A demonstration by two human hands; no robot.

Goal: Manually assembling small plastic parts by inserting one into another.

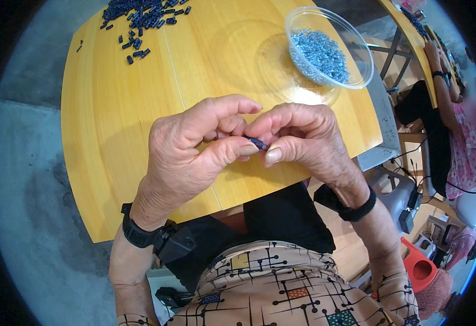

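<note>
I hold my two hands together above the near part of the yellow wooden table. Between them is one small dark blue piece [258,143], and it is slightly tilted. My left hand [186,144] has the thumb pressed near one end of the piece; its forefinger is lifted and bent, apart from it. My right hand [303,136] is nearly closed, and it pinches the other end with the thumb and the fingers. The fingers behind the piece are partly hidden, so I cannot tell exactly how each one touches it.

At the far left of the table [113,136] lies a heap of similar dark pieces [145,13], with some scattered in front of it. At the far right stands a clear round bowl [352,43], which contains many small, shiny, bluish transparent parts [319,56]. On each wrist I wear a black band. Farther to the right, another person [463,130] sits at another table.
</note>
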